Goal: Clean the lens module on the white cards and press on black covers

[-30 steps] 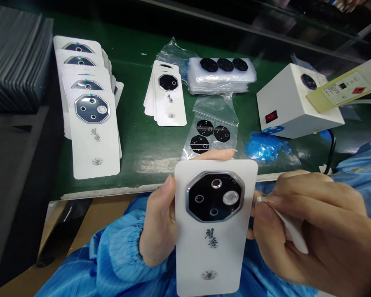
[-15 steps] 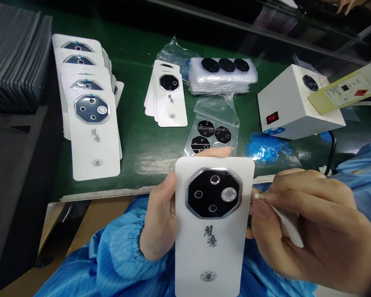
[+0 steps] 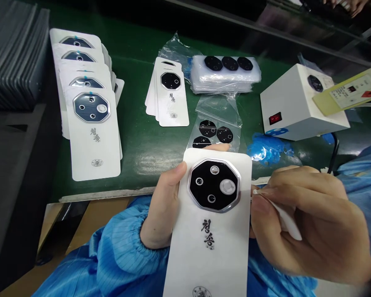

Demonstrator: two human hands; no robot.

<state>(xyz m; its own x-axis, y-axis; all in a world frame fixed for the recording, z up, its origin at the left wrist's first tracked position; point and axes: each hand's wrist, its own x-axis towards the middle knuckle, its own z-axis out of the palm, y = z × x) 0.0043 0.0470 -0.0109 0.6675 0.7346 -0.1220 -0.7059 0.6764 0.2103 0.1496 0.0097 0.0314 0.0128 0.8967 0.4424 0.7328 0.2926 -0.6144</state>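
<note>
White panel (image 3: 225,247) in left grip (image 3: 163,206), top tipped farther back than before

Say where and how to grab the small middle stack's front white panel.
Probably by its long edges near the lower end, from the near side: the front white panel is flat, that end juts past the panels beneath, and the black octagon sits toward the far end.

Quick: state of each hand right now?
Left hand: closed, holding the white panel.
Right hand: closed, pinching a small white piece.
</note>
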